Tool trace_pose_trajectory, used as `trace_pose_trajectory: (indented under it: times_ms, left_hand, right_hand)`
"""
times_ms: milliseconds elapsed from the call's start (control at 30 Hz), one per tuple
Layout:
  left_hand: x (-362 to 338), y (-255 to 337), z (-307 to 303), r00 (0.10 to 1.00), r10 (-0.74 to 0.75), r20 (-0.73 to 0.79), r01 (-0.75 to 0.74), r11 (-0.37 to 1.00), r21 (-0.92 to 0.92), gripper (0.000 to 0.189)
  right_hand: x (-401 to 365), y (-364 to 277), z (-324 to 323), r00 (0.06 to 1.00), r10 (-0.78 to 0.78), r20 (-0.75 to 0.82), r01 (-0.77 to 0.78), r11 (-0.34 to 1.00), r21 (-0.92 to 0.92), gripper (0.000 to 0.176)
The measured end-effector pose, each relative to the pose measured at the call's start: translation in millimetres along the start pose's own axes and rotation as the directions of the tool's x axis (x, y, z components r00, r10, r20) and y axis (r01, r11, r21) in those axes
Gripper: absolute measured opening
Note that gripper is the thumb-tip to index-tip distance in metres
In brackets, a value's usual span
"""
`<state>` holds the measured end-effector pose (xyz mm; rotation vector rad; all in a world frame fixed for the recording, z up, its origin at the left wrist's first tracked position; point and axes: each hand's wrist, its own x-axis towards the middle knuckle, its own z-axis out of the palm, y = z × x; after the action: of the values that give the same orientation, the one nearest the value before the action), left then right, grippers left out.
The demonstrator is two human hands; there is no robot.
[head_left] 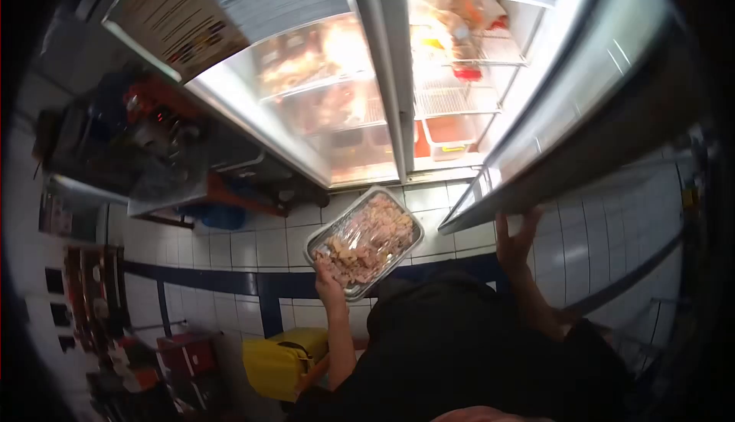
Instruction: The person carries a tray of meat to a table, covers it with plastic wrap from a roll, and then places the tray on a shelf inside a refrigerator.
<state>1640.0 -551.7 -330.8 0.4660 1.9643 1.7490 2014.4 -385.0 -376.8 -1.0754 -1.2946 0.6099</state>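
Observation:
A metal tray [419, 232] of pale pink, chopped-looking food under shiny clear wrap is held by my left hand [328, 278] at its lower left side. The tray is tilted in the view, above the tiled floor and in front of a lit glass-door fridge. On the right, my right hand [518, 240] is at the lower edge of the open fridge door [566, 139], thumb and fingers apart; its fingertips are partly hidden at the door's dark edge.
The fridge's open side has wire shelves [452, 100] with packages and a clear bin [448, 137] low down. A closed glass door [306, 77] carries papers. A cluttered table [168, 206] stands left, a yellow bin [279, 364] lower left, and red boxes [187, 361] beyond.

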Motion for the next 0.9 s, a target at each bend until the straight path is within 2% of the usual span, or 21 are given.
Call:
trace_pose_trajectory:
  times_ms: [67,100,167,200,300,367,400,433,467,500,533,567,600,667,700,733,767,800,833,867,900]
  left_hand:
    - [-29.7,42.0,21.7,0.992,-0.030,0.126,0.034,0.999,-0.030,0.064]
    - [-43.4,68.3,27.4,0.976,-0.046,0.215,0.064,0.995,-0.077,0.064]
    - [-72.1,112.7,36.8,0.952,-0.074,0.297,0.099,0.993,-0.070,0.064]
    - [-26.4,121.8,-7.4,0.946,-0.084,0.313,0.126,0.985,-0.117,0.066]
    - [-46.0,162.3,-10.3,0.889,-0.058,0.453,0.149,0.975,-0.167,0.066]
    - [-46.7,182.4,-15.6,0.867,0.025,0.498,0.098,0.971,-0.220,0.067]
    - [-57.6,205.3,-19.8,0.832,0.013,0.554,0.147,0.959,-0.244,0.066]
    - [-25.3,186.7,-36.6,0.796,-0.004,0.605,0.194,0.949,-0.249,0.065]
    - [-25.9,195.1,-39.3,0.752,-0.013,0.658,0.232,0.941,-0.246,0.066]
    - [-32.7,208.2,-40.8,0.744,-0.002,0.668,0.227,0.941,-0.250,0.066]
    - [-41.2,226.1,-40.1,0.725,0.024,0.689,0.254,0.919,-0.300,0.067]
    - [-48.6,238.0,-40.4,0.705,0.055,0.707,0.284,0.892,-0.351,0.067]
    - [-47.9,243.0,-44.9,0.672,0.080,0.736,0.269,0.900,-0.344,0.067]
    - [-49.7,254.5,-57.3,0.607,0.072,0.791,0.301,0.901,-0.313,0.067]
    - [-47.5,258.3,-56.5,0.548,0.068,0.833,0.328,0.899,-0.289,0.066]
    - [-45.8,258.0,-58.1,0.521,0.076,0.850,0.342,0.894,-0.289,0.065]
    - [-33.4,249.6,-54.1,0.503,0.086,0.860,0.339,0.896,-0.288,0.065]
    - [-20.0,239.3,-51.6,0.473,0.098,0.876,0.329,0.902,-0.279,0.063]
    - [-12.4,231.8,-54.7,0.446,0.105,0.889,0.317,0.910,-0.267,0.062]
    - [-9.6,227.1,-55.7,0.470,0.111,0.876,0.293,0.916,-0.273,0.057]
    - [-19.2,238.1,-61.8,0.485,0.115,0.867,0.270,0.923,-0.274,0.055]
  right_hand:
    - [-37.6,-41.8,-53.8,0.989,0.018,-0.148,-0.058,0.961,-0.269,0.067]
    - [-46.3,-72.3,-74.9,0.985,0.026,-0.168,-0.075,0.953,-0.294,0.067]
    - [-52.4,-146.9,-131.8,0.928,-0.010,-0.371,-0.129,0.930,-0.345,0.079]
    - [-98.5,-172.0,-80.7,0.936,0.063,-0.347,-0.163,0.950,-0.266,0.080]
    - [-130.3,-254.8,-121.0,0.894,-0.018,-0.447,-0.132,0.944,-0.302,0.075]
    - [-161.0,-282.3,-151.4,0.907,-0.054,-0.419,-0.098,0.938,-0.333,0.071]
    - [-172.9,-297.7,-160.2,0.870,-0.139,-0.473,-0.084,0.904,-0.419,0.069]
    - [-209.0,-280.5,-124.6,0.829,-0.209,-0.519,-0.091,0.865,-0.493,0.067]
    - [-231.6,-304.0,-136.5,0.869,-0.352,-0.348,-0.208,0.379,-0.902,0.063]
    - [-244.2,-335.4,-153.8,0.925,-0.354,-0.137,-0.238,-0.258,-0.936,0.058]
    - [-221.1,-391.2,-148.4,0.758,-0.584,-0.291,-0.216,0.196,-0.957,0.050]
    - [-197.2,-440.6,-135.2,0.534,-0.679,-0.504,-0.026,0.582,-0.813,0.042]
    - [-198.3,-451.2,-136.1,0.517,-0.689,-0.509,-0.029,0.579,-0.815,0.042]
    - [-211.6,-450.3,-120.4,0.386,-0.904,-0.180,0.459,0.358,-0.813,0.029]
    - [-197.8,-439.7,-82.0,0.466,-0.829,-0.307,0.509,0.536,-0.673,0.024]
    - [-205.0,-433.5,-57.8,0.728,-0.579,-0.367,0.352,0.775,-0.524,0.015]
    - [-185.9,-426.0,-31.8,0.771,-0.425,-0.474,0.295,0.899,-0.325,0.008]
    - [-167.6,-409.0,-22.9,0.801,-0.351,-0.486,0.310,0.936,-0.165,0.013]
    - [-142.6,-408.6,-22.5,0.791,-0.397,-0.466,0.370,0.916,-0.153,0.014]
    - [-110.1,-414.6,-24.3,0.777,-0.444,-0.447,0.429,0.892,-0.139,0.014]
    - [-75.0,-422.3,-19.6,0.723,-0.535,-0.438,0.478,0.844,-0.242,0.013]
